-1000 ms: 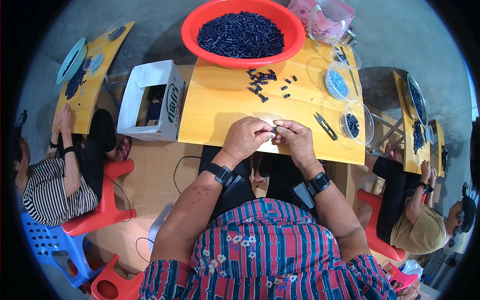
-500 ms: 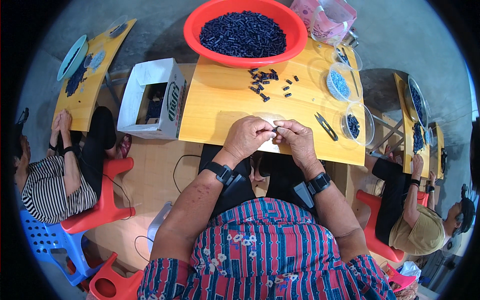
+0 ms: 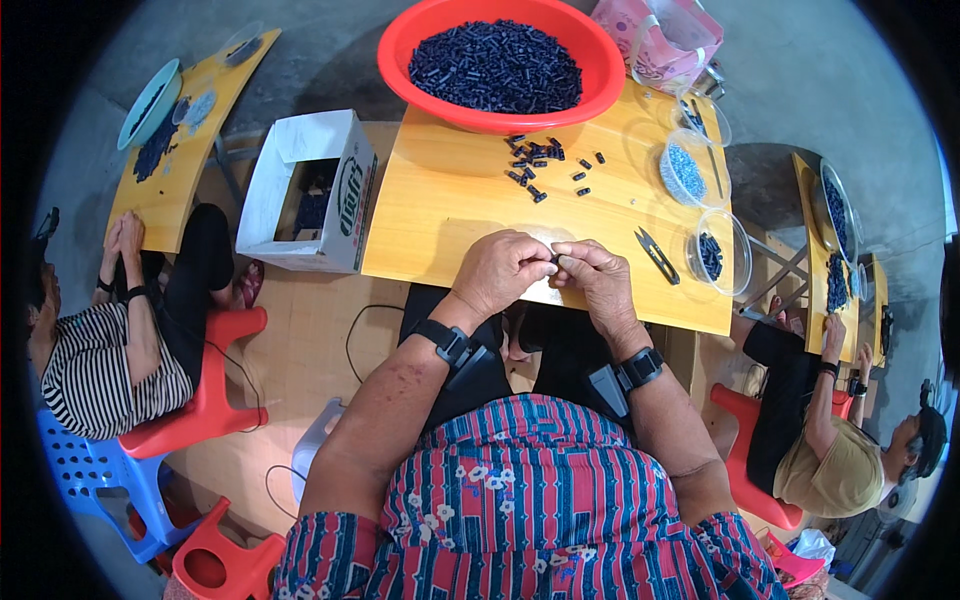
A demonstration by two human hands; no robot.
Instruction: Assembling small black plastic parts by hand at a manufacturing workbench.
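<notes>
Over the table's near edge, my left hand [image 3: 497, 270] and my right hand [image 3: 598, 280] meet fingertip to fingertip. Both are closed in a pinch on one small black piece [image 3: 555, 259], mostly hidden by the fingers. Beyond them, several short black cylindrical pieces [image 3: 536, 160] lie loose on the wooden table [image 3: 430, 200]. Black thread snips [image 3: 657, 256] lie to the right of my right hand. Beside the snips, a clear round tub [image 3: 741, 252] holds dark pieces, and another clear tub [image 3: 684, 172] holds small light-blue parts.
A red basin [image 3: 604, 72] heaped with black pieces stands at the table's far side, near a pink bag [image 3: 655, 50]. On the floor at left is a white carton [image 3: 290, 250]. People sit at side tables, one left on a red stool [image 3: 230, 370], others right.
The view has shifted slightly, so the table and its contents appear a little to the right. My hands stay pinched together in nearly the same pose.
</notes>
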